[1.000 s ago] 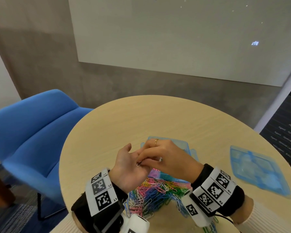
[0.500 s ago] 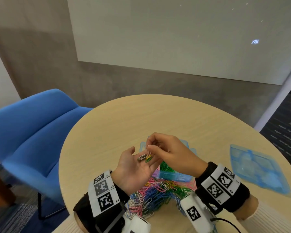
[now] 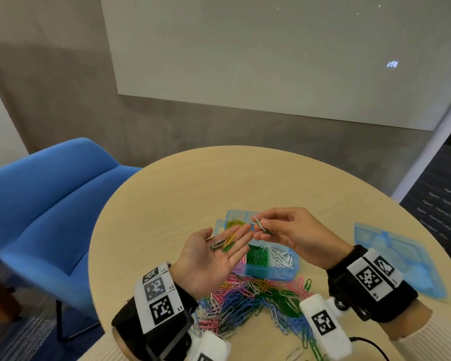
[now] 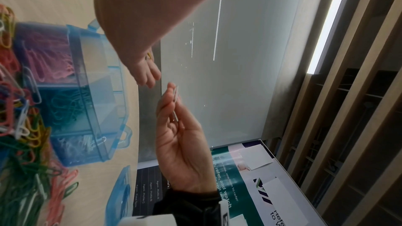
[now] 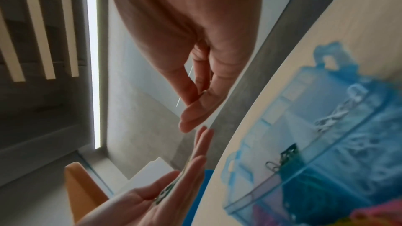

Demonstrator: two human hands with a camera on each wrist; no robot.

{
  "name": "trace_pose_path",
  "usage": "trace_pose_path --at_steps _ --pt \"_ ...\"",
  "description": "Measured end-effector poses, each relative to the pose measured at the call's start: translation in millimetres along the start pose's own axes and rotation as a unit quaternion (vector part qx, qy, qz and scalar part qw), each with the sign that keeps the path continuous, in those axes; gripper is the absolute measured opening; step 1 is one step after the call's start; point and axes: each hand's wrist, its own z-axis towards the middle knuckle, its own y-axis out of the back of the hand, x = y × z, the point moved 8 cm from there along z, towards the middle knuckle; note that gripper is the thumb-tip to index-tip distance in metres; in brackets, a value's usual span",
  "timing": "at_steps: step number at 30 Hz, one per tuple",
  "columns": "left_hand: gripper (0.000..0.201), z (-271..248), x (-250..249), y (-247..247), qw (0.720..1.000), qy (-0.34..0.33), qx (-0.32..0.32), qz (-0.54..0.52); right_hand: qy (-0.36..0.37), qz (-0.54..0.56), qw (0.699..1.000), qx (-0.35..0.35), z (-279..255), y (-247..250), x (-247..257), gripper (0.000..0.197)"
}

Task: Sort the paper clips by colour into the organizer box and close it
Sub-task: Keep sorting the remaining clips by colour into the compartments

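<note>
My left hand (image 3: 219, 254) lies palm up and flat over the left side of the blue organizer box (image 3: 276, 272). A few paper clips (image 3: 224, 243), grey, yellow and green, rest on its fingers. Just right of its fingertips, my right hand (image 3: 264, 228) pinches a pale clip (image 3: 258, 222) between thumb and forefinger above the box. The left wrist view shows that pinched clip (image 4: 175, 102) edge-on. The box holds yellow clips (image 3: 235, 223), green clips (image 3: 257, 256), white clips (image 3: 281, 257) and some pink ones. A mixed pile of clips (image 3: 255, 300) lies in front of the box.
The box's blue lid (image 3: 399, 259) lies loose on the round wooden table (image 3: 245, 178) to the right. A blue chair (image 3: 50, 204) stands at the left beyond the table's edge. A dark printed board (image 3: 443, 199) stands at the far right.
My right hand was picking at the clips on my left palm; it has lifted away to the right with a pale clip. The left palm has flattened and stays in place.
</note>
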Motion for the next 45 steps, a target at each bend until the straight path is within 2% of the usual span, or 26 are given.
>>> trace_pose_path --at_steps 4,7,12,17,24,28,38,45 --pt "0.054 3 2 0 1.000 -0.003 -0.001 0.006 0.007 -0.085 0.995 -0.045 -3 22 -3 0.016" --pt "0.054 3 3 -2 1.000 -0.003 -0.003 0.007 -0.013 -0.128 0.990 -0.056 -2 32 -11 0.013" --pt "0.056 7 3 -5 1.000 -0.003 0.001 0.002 -0.049 -0.093 0.993 -0.046 0 30 -23 0.012" --pt "0.056 9 -3 -7 1.000 -0.011 0.002 -0.008 -0.066 -0.103 0.992 -0.018 7 13 -28 0.011" --pt "0.056 8 -10 -8 1.000 -0.018 0.006 -0.013 -0.040 -0.108 0.993 -0.008 15 3 -25 0.010" --pt "0.057 8 -13 -6 1.000 -0.018 0.003 -0.019 -0.032 -0.115 0.992 -0.028 15 9 -27 0.007" --pt "0.056 6 -16 -3 0.999 -0.020 0.009 -0.029 -0.016 -0.143 0.987 -0.070 12 34 -11 0.012" --pt "0.054 6 -13 -4 0.999 -0.019 0.010 -0.029 -0.014 -0.131 0.991 -0.038 8 24 -15 0.009"
